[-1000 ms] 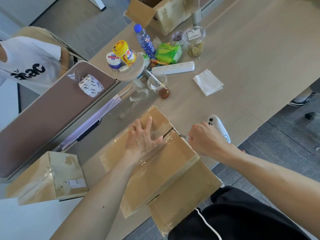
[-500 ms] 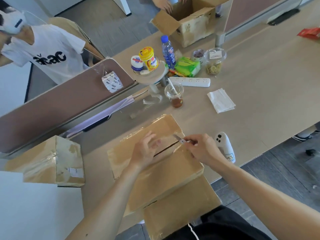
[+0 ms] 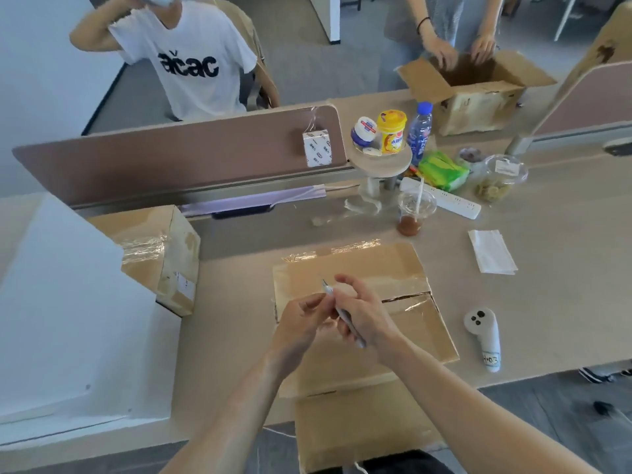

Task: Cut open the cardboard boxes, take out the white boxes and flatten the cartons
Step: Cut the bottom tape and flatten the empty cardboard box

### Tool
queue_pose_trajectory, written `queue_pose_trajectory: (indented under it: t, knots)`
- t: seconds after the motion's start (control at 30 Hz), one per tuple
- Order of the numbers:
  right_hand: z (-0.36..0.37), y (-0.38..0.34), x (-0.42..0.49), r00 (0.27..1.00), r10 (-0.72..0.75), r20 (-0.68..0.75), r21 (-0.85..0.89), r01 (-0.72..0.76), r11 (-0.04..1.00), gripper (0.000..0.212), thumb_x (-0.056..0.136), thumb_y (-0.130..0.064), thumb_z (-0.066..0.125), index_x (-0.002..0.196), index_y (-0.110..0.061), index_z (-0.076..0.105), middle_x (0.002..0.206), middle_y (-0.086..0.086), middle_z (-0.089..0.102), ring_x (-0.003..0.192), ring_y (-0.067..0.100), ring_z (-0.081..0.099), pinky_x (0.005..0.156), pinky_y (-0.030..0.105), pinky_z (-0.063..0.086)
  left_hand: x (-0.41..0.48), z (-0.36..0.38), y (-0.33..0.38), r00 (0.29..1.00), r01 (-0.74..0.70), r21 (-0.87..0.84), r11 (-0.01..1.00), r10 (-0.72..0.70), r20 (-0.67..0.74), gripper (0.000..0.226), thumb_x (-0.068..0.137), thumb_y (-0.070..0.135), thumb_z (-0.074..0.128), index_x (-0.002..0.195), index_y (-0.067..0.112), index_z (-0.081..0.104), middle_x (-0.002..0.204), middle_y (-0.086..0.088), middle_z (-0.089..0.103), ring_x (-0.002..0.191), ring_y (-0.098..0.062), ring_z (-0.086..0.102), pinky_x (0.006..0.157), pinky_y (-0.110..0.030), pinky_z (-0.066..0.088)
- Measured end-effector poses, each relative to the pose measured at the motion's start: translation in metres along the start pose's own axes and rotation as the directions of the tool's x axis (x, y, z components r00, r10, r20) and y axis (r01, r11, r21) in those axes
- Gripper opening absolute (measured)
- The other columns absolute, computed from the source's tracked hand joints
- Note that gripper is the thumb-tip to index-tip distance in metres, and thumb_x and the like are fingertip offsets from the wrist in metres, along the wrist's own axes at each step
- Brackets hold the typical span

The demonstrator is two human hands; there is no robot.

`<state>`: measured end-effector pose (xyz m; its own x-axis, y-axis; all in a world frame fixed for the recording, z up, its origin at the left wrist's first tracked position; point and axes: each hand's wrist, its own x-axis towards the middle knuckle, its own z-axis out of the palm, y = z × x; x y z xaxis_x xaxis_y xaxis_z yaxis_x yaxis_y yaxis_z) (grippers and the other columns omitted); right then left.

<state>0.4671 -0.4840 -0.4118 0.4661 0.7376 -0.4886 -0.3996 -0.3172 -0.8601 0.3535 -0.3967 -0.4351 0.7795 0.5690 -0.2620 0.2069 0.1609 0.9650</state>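
Note:
A taped cardboard box (image 3: 403, 268) lies flat on the desk in front of me, its tape slit along the seam on the right half. Above its middle, my right hand (image 3: 362, 313) grips a slim utility knife (image 3: 342, 313) with the blade pointing up and left. My left hand (image 3: 301, 319) is beside it, fingers curled and touching the knife near the blade end. Another taped cardboard box (image 3: 160, 254) stands at the left. A flat piece of cardboard (image 3: 355, 425) hangs over the desk's near edge. No white boxes from inside the carton show.
A white controller (image 3: 485, 340) lies right of the box, a napkin (image 3: 492, 251) and a plastic cup (image 3: 413, 213) behind it. Bottles, jars, snacks and a power strip (image 3: 444, 200) crowd the back. Another person's hands reach into an open carton (image 3: 478, 90); a seated person is behind the divider (image 3: 178, 155).
My left hand has lifted off the box top and come to the knife. My right hand has pulled the knife out of the seam and raised it. The view has tilted upward.

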Motion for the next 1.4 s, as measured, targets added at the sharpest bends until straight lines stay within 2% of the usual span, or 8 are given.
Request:
queue_pose_trajectory:
  t: [0.13, 0.23, 0.37, 0.47, 0.57, 0.73, 1.03, 1.4]
  knots:
    - [0.034, 0.008, 0.005, 0.999, 0.020, 0.036, -0.009, -0.020, 1.000, 0.018, 0.100, -0.023, 0.052, 0.118, -0.020, 0.054, 0.064, 0.007, 0.059, 0.048, 0.018, 0.052, 0.043, 0.027, 0.043, -0.019, -0.019, -0.004, 0.995, -0.040, -0.192, 0.981, 0.022, -0.095, 0.032, 0.097, 0.028, 0.061, 0.089, -0.002, 0.068, 0.077, -0.014, 0.064, 0.069, -0.028, 0.061, 0.067, -0.033, 0.054]
    - [0.045, 0.019, 0.014, 0.991, -0.132, 0.001, -0.333, 0.125, 0.935, 0.014, 0.096, -0.025, 0.059, 0.110, -0.020, 0.059, 0.077, 0.000, 0.066, 0.064, 0.013, 0.062, 0.066, 0.040, 0.058, -0.025, -0.040, -0.012, 0.980, -0.026, -0.220, 0.975, -0.018, -0.196, 0.028, 0.100, 0.023, 0.057, 0.094, -0.003, 0.067, 0.088, -0.015, 0.074, 0.079, -0.027, 0.072, 0.068, -0.029, 0.056]
    - [0.028, 0.034, 0.023, 0.915, -0.403, 0.021, -0.792, 0.261, 0.551, 0.035, 0.091, -0.027, 0.061, 0.125, -0.021, 0.061, 0.115, -0.006, 0.060, 0.109, 0.011, 0.052, 0.096, 0.031, 0.041, -0.032, -0.073, -0.031, 0.914, 0.043, -0.158, 0.987, -0.103, -0.393, 0.028, 0.102, 0.028, 0.056, 0.081, 0.010, 0.061, 0.069, -0.012, 0.068, 0.062, -0.026, 0.067, 0.058, -0.035, 0.053]
    - [0.015, 0.047, 0.024, 0.922, -0.366, 0.128, -0.932, 0.239, 0.274, 0.054, 0.094, -0.039, 0.052, 0.145, -0.026, 0.042, 0.151, -0.004, 0.038, 0.144, 0.025, 0.027, 0.114, 0.040, 0.025, -0.039, -0.082, -0.051, 0.881, 0.141, -0.011, 0.990, -0.131, -0.455, 0.033, 0.102, 0.035, 0.054, 0.078, 0.014, 0.058, 0.053, -0.003, 0.053, 0.043, -0.018, 0.049, 0.044, -0.029, 0.038]
    - [0.012, 0.066, 0.023, 0.948, -0.285, 0.140, -0.980, 0.175, 0.099, 0.064, 0.093, -0.062, 0.022, 0.152, -0.035, 0.023, 0.164, -0.006, 0.012, 0.151, 0.025, 0.005, 0.119, 0.041, 0.009, -0.042, -0.083, -0.068, 0.873, 0.192, 0.050, 0.980, -0.147, -0.466, 0.035, 0.101, 0.035, 0.054, 0.082, 0.006, 0.061, 0.055, 0.001, 0.054, 0.039, -0.016, 0.045, 0.042, -0.027, 0.035]
    - [0.016, 0.074, 0.024, 0.957, -0.272, 0.103, -0.990, 0.125, 0.064, 0.059, 0.100, -0.058, 0.028, 0.154, -0.039, 0.015, 0.165, -0.006, 0.004, 0.152, 0.023, -0.001, 0.121, 0.041, 0.002, -0.045, -0.084, -0.065, 0.898, 0.178, 0.274, 0.945, -0.041, -0.439, 0.033, 0.102, 0.027, 0.048, 0.079, 0.008, 0.063, 0.070, -0.006, 0.069, 0.039, -0.016, 0.059, 0.039, -0.025, 0.040]
    - [0.019, 0.077, 0.024, 0.956, -0.280, 0.088, -0.994, 0.103, 0.039, 0.060, 0.100, -0.058, 0.029, 0.155, -0.039, 0.014, 0.166, -0.007, 0.002, 0.152, 0.021, -0.003, 0.122, 0.041, 0.001, -0.029, -0.087, -0.055, 0.916, 0.165, 0.510, 0.844, 0.060, -0.396, 0.041, 0.100, 0.035, 0.043, 0.074, 0.007, 0.057, 0.059, -0.006, 0.065, 0.047, -0.022, 0.063, 0.053, -0.038, 0.052]
    - [0.019, 0.079, 0.025, 0.961, -0.266, 0.081, -0.995, 0.095, 0.039, 0.060, 0.100, -0.058, 0.024, 0.156, -0.039, 0.011, 0.166, -0.006, -0.002, 0.152, 0.021, -0.007, 0.123, 0.043, -0.001, -0.029, -0.085, -0.055, 0.892, 0.142, 0.623, 0.769, 0.173, -0.417, 0.044, 0.098, 0.021, 0.051, 0.057, 0.019, 0.036, 0.046, 0.004, 0.035, 0.045, -0.016, 0.030, 0.047, -0.033, 0.023]
